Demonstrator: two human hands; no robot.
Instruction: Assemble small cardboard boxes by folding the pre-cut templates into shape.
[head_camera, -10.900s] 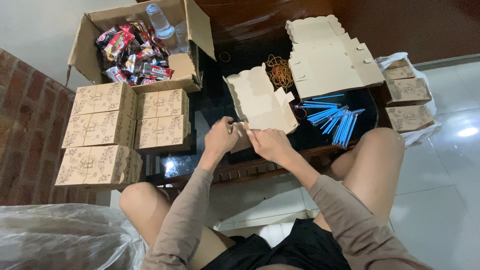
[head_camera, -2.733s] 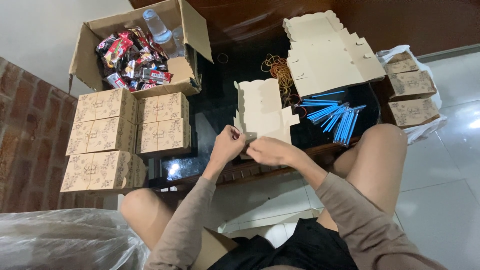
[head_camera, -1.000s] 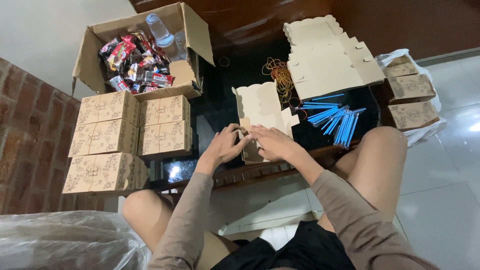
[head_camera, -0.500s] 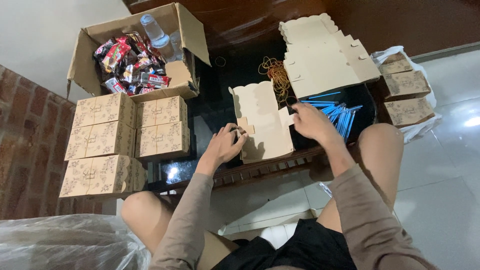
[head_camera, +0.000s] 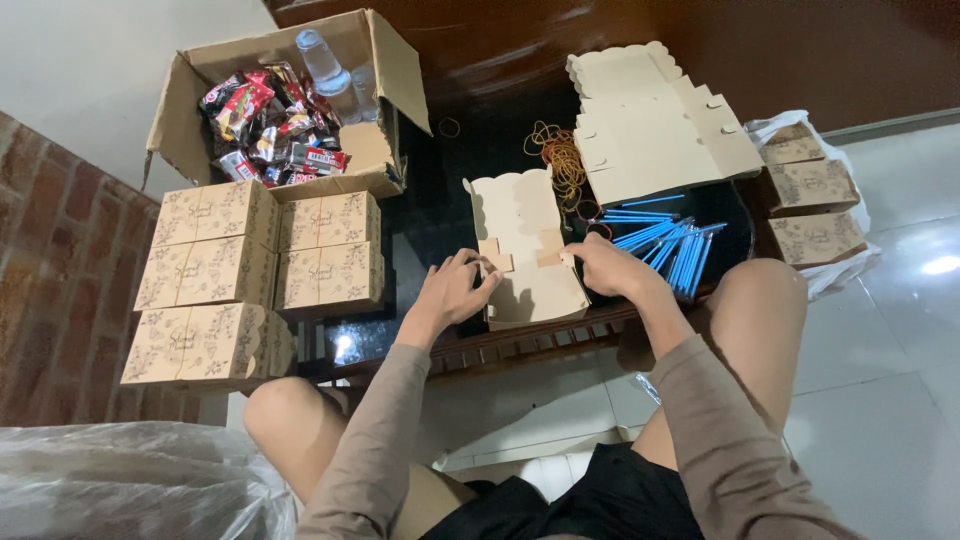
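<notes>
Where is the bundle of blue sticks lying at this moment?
In the head view, the bundle of blue sticks lies on the dark table, just beyond the right hand, below the stack of flat beige cardboard blanks.

Both forearms in tan sleeves stretched forward between bare knees. Left hand palm down, fingers curled and spread. Right hand a little farther right, palm down, fingers pinched together pointing left.

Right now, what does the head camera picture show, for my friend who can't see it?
Both hands, left hand and right hand, press a flat beige box blank on a dark table. Finished patterned boxes sit left, blue straws right.
</notes>
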